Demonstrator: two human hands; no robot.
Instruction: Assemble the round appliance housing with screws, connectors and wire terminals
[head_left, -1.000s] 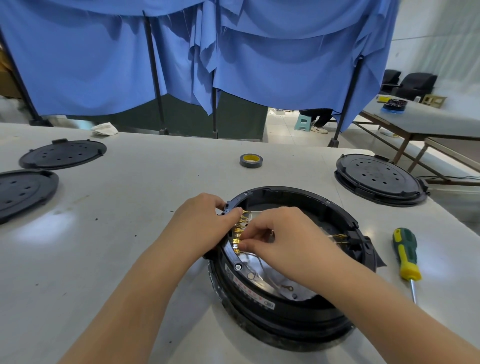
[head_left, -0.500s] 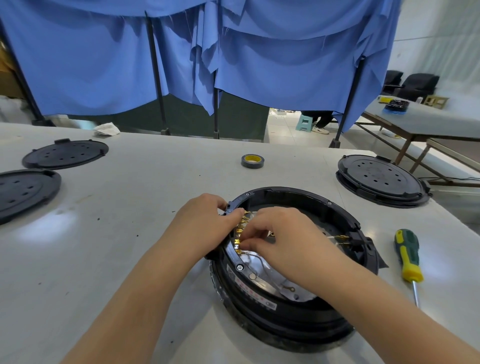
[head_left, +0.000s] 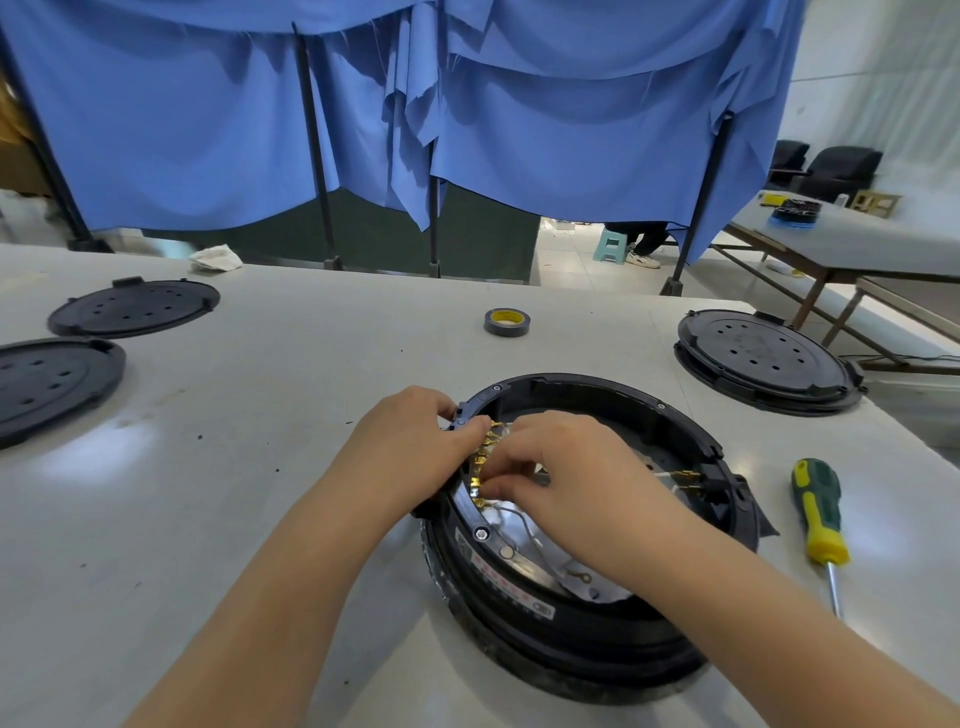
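Pinching the brass wire terminals (head_left: 483, 460) at the left inner rim of the round housing (head_left: 597, 613), our left hand (head_left: 410, 447) and right hand (head_left: 582, 473) both curl on them. Right of the housing we see a screwdriver (head_left: 818, 512); beyond it, a tape roll (head_left: 508, 323).

Black round housing (head_left: 597, 613) open-side up; gold terminals (head_left: 485, 457) at left rim.
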